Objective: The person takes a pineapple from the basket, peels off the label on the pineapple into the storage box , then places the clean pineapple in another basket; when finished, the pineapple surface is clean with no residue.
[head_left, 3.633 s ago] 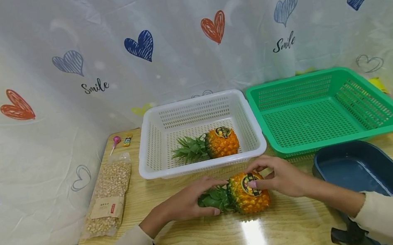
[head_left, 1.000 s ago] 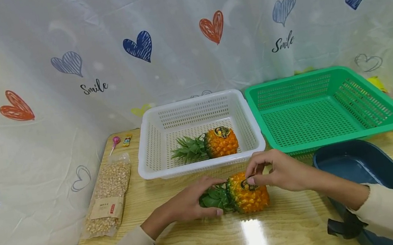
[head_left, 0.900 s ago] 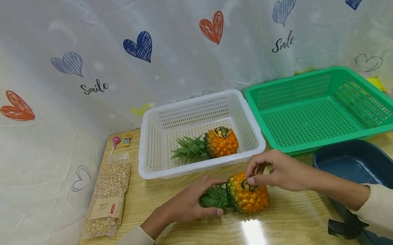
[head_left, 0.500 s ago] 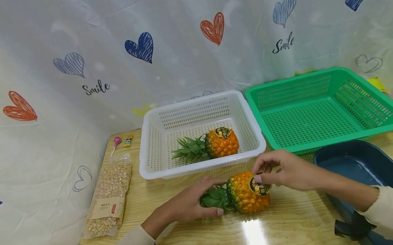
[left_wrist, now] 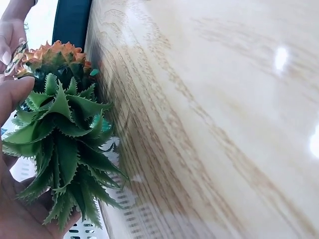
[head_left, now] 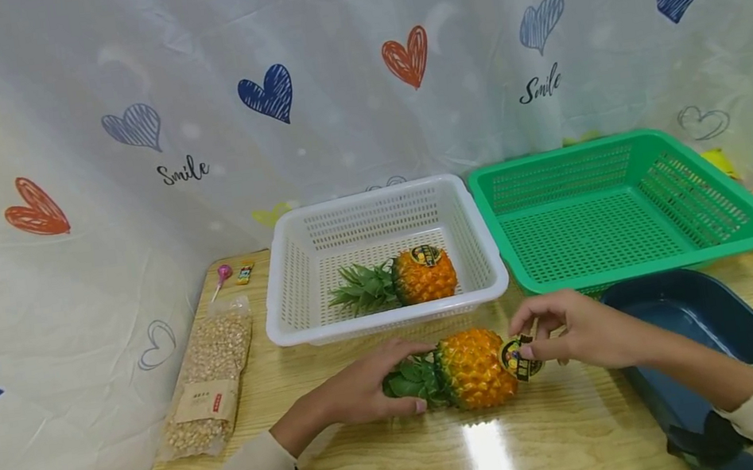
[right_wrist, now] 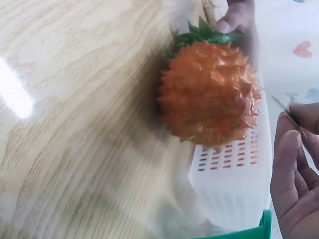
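Observation:
A small orange pineapple (head_left: 476, 369) lies on its side on the table, its green crown (left_wrist: 70, 139) pointing left. My left hand (head_left: 369, 387) grips it by the crown, thumb and fingers on either side of the leaves. To the right of the fruit, my right hand (head_left: 588, 330) pinches a round black and gold sticker (head_left: 515, 361) between thumb and fingertips. In the right wrist view the sticker (right_wrist: 288, 115) appears edge-on and apart from the bare, spiky pineapple (right_wrist: 209, 97). The pineapple's underside is hidden.
Behind, a white basket (head_left: 389, 321) holds another pineapple (head_left: 426, 276) with a sticker on it. A green basket (head_left: 655, 266) stands beside it, and a dark blue tub (head_left: 706, 349) sits under the right forearm. At left lie a bag of grains (head_left: 213, 354), a lollipop (head_left: 224, 273) and a small wrapped sweet (head_left: 245, 273).
My right hand has peeled the sticker off the pineapple and moved rightward with it. The left hand and pineapple have stayed in place.

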Available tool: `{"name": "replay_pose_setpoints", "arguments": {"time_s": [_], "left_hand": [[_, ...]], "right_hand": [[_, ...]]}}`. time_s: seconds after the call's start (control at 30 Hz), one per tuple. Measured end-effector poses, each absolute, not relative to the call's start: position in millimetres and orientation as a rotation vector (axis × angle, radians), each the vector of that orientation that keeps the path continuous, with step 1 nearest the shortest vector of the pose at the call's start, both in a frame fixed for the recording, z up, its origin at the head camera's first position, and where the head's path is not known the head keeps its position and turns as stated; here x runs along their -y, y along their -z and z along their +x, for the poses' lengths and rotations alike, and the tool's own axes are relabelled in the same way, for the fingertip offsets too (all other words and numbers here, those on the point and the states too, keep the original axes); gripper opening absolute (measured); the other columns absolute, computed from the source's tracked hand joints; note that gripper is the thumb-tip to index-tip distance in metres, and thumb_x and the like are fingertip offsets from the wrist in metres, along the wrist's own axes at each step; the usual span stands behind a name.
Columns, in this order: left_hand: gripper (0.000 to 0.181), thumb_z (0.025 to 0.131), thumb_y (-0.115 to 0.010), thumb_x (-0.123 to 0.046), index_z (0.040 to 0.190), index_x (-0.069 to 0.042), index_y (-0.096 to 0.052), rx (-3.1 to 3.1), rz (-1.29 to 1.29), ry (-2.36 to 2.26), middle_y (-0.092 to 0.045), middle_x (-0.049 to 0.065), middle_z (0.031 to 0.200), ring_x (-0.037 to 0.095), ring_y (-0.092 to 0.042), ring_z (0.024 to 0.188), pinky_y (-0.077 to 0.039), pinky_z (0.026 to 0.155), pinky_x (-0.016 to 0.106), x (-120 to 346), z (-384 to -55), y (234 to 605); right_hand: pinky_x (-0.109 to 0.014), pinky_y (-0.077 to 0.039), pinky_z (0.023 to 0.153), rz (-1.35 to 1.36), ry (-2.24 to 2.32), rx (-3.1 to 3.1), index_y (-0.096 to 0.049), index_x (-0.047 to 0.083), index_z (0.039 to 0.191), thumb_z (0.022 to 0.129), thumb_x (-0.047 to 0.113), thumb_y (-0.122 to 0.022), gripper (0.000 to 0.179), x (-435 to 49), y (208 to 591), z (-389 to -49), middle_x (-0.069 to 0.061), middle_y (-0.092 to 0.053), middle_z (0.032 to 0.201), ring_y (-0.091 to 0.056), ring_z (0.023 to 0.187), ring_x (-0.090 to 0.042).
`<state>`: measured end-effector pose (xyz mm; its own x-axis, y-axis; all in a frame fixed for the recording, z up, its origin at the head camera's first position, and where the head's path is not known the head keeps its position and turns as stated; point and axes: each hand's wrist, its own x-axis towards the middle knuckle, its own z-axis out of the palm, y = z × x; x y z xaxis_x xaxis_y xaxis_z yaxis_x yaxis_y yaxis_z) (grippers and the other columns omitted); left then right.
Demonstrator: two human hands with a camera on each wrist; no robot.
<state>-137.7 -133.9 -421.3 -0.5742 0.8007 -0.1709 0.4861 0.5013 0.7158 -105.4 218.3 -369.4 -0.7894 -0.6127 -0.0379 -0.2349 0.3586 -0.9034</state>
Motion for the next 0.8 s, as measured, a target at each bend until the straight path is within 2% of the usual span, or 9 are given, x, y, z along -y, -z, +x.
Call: {"name": "replay_pose_setpoints", "arguments": {"time_s": [0.37,0.53,0.6,0.7,0.8], "left_hand": [[0.072,0.094,-0.064,-0.056,0.155,-0.04,-0.03,-2.248,1.043,-0.848,-0.035,-0.006,0.157,0.017,-0.04,0.141,-0.04,0.112,0.05,133.7,-139.2,420.5],[0.072,0.094,-0.064,-0.056,0.155,-0.04,-0.03,-2.247,1.05,-0.842,-0.036,-0.006,0.157,0.016,-0.04,0.141,-0.04,0.112,0.049,133.8,-140.2,421.4],[0.071,0.094,-0.063,-0.057,0.155,-0.041,-0.03,-2.248,1.051,-0.841,-0.036,-0.006,0.156,0.016,-0.041,0.14,-0.041,0.111,0.049,133.9,-140.6,421.6],[0.072,0.094,-0.063,-0.057,0.155,-0.04,-0.03,-2.25,1.054,-0.845,-0.037,-0.007,0.156,0.015,-0.042,0.139,-0.041,0.111,0.049,134.3,-141.0,422.3],[0.072,0.094,-0.063,-0.057,0.155,-0.04,-0.03,-2.251,1.058,-0.847,-0.036,-0.008,0.156,0.015,-0.041,0.14,-0.041,0.111,0.049,134.3,-141.4,423.0]], "right_hand": [[-0.035,-0.053,0.051,-0.772,1.467,-2.155,-0.066,-0.002,0.117,0.098,0.006,-0.063,0.02,-237.9,366.6,-101.0,-0.008,-0.07,0.081,-0.062,0.067,-0.015],[-0.035,-0.053,0.05,-0.807,1.478,-2.093,-0.065,-0.003,0.117,0.099,0.003,-0.06,0.02,-246.1,368.0,-100.1,-0.007,-0.073,0.092,-0.062,0.067,-0.017],[-0.035,-0.052,0.049,-0.828,1.48,-2.062,-0.065,-0.004,0.117,0.1,0.001,-0.058,0.019,-249.4,368.2,-100.2,-0.008,-0.073,0.09,-0.06,0.063,-0.019],[-0.035,-0.051,0.047,-0.867,1.474,-2.02,-0.066,-0.003,0.116,0.1,-0.001,-0.056,0.019,-254.5,367.6,-100.3,-0.013,-0.067,0.075,-0.055,0.056,-0.025],[-0.035,-0.052,0.048,-0.897,1.475,-1.978,-0.066,0.0,0.117,0.1,-0.004,-0.055,0.02,-261.2,366.8,-100.1,-0.017,-0.064,0.072,-0.051,0.054,-0.03]]}}
